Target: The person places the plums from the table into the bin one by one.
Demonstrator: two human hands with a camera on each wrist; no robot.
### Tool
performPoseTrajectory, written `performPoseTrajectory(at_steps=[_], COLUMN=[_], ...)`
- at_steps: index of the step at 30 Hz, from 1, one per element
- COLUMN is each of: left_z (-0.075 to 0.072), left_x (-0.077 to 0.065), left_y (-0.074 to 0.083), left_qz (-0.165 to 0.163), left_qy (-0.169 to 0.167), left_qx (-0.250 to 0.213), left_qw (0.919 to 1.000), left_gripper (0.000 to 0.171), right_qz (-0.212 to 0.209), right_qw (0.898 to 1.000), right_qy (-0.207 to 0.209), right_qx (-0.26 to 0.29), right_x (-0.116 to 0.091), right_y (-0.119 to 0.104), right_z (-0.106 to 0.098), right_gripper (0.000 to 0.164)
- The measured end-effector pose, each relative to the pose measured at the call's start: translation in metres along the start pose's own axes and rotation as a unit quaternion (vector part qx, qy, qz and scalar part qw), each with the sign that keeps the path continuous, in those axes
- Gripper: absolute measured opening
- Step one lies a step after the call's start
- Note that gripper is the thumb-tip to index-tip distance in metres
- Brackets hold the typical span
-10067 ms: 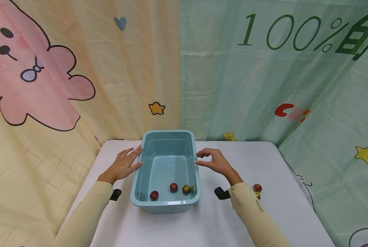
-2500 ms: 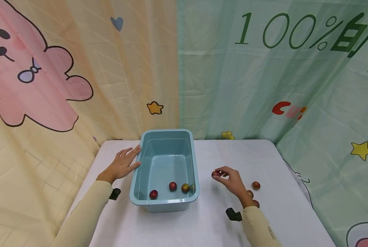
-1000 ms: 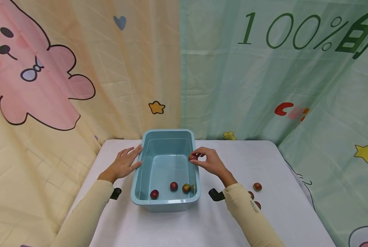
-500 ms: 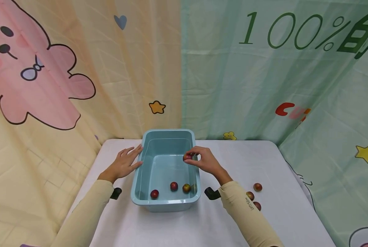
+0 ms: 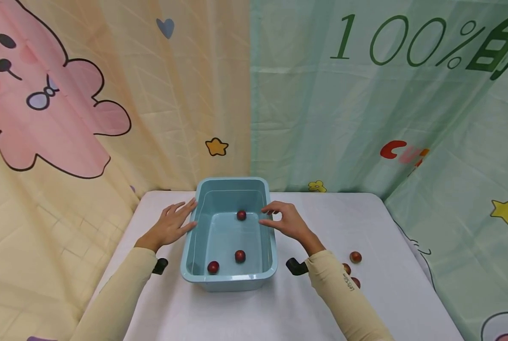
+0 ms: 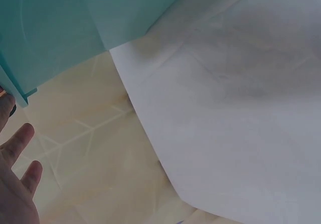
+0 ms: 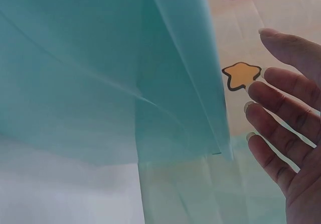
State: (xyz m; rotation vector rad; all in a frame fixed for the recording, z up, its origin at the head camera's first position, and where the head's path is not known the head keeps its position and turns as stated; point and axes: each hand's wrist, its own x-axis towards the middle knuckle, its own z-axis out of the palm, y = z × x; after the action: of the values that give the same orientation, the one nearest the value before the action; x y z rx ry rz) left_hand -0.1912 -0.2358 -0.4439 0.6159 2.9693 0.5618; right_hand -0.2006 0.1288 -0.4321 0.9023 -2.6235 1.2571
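Observation:
A light-blue plastic basin stands on the table with three small round red fruits in it. One red fruit lies toward the back, another red fruit near the front middle, and a third red fruit at the front left. My left hand rests its spread fingers along the basin's left rim. Over the right rim is my right hand, thumb and fingers apart with nothing between them. In the right wrist view, that hand's fingers show beside the basin wall.
Right of the basin, a reddish fruit lies on the white tablecloth. Close by, another fruit and a red fruit are partly hidden by the right sleeve. Patterned curtains hang behind the table.
My right hand has let go of the red fruit it pinched over the basin. A fruit now lies toward the basin's back; the yellowish one at its front right is out of sight.

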Motion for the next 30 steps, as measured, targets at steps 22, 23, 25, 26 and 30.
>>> performPoseTrajectory(at_steps=[22, 23, 25, 26, 30], left_z=[0.000, 0.000, 0.000, 0.000, 0.000], left_x=[0.000, 0.000, 0.000, 0.000, 0.001], left_y=[-0.001, -0.001, -0.001, -0.001, 0.000], left_qz=[0.000, 0.000, -0.001, -0.003, -0.006], left_qy=[-0.006, -0.007, -0.008, -0.008, -0.008], left_qx=[-0.001, 0.000, 0.000, 0.000, -0.003], left_qw=[1.0000, 1.0000, 1.0000, 1.0000, 0.9999], left_gripper=[0.070, 0.070, 0.070, 0.070, 0.070], right_qz=[0.043, 0.046, 0.053, 0.055, 0.066], right_qw=[0.998, 0.998, 0.998, 0.997, 0.997], right_qy=[0.034, 0.035, 0.039, 0.041, 0.047], right_qx=[-0.015, -0.017, -0.019, -0.021, -0.021], right_x=[-0.018, -0.019, -0.021, -0.023, -0.028], right_y=[0.010, 0.011, 0.013, 0.014, 0.019], right_z=[-0.017, -0.018, -0.020, -0.020, -0.024], right_gripper=[0.028, 0.028, 0.027, 0.027, 0.027])
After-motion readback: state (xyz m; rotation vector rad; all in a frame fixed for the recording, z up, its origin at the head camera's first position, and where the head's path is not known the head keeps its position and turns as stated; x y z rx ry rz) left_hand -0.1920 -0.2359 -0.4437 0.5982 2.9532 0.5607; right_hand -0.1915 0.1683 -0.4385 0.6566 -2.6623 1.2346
